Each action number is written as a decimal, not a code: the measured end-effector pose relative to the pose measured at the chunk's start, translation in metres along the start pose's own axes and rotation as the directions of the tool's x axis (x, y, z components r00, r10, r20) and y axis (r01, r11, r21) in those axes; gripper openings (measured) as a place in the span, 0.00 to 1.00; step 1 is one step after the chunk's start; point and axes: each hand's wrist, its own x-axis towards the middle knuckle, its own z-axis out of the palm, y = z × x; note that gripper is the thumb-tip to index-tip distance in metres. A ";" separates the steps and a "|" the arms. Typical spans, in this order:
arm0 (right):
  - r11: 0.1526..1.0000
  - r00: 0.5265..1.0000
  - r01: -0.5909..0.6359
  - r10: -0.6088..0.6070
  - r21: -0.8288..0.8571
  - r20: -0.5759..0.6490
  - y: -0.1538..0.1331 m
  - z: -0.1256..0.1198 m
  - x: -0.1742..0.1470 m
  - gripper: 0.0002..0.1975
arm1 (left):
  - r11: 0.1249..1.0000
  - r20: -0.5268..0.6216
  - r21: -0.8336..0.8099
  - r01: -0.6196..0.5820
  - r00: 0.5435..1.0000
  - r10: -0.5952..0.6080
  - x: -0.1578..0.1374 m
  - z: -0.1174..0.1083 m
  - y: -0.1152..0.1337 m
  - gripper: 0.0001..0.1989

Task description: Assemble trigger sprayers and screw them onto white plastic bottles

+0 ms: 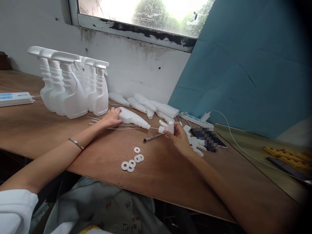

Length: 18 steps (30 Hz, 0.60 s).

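My left hand point(112, 117) is closed on the base of a white spray bottle point(133, 117) lying on its side, its neck pointing right. In my right hand point(180, 138) is a white trigger spray head point(170, 127), gripped between thumb and fingers. A thin dip tube point(154, 128) runs from the spray head to the bottle's mouth; how far it reaches inside is hidden. Below them lies a small screwdriver-like tool point(152, 138). Several white ring washers point(132, 163) are scattered nearer the table's front edge. Loose thin tubes point(122, 127) rest under the bottle.
Several assembled spray bottles point(75, 94) stand upright at the left. Loose bottles point(146, 105) lie by the wall, and more spray heads point(196, 143) sit beyond my right hand. A power strip point(197, 120), a phone point(222, 143) and a white cable point(234, 138) are at the right.
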 end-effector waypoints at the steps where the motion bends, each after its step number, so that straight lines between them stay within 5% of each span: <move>1: 1.000 1.000 0.001 -0.001 0.003 -0.009 0.001 0.002 -0.002 0.13 | 1.000 0.002 -0.014 -0.004 1.000 0.004 0.000 -0.001 0.001 0.30; 10: 0.986 0.978 0.002 0.032 0.165 -0.205 0.006 0.009 -0.005 0.16 | 0.978 -0.009 -0.207 0.001 1.000 -0.003 -0.001 0.002 0.000 0.46; 18: 0.984 0.974 0.035 0.006 0.175 -0.229 -0.005 0.018 -0.013 0.17 | 0.938 -0.185 -0.305 -0.162 0.977 0.108 -0.007 -0.002 0.015 0.39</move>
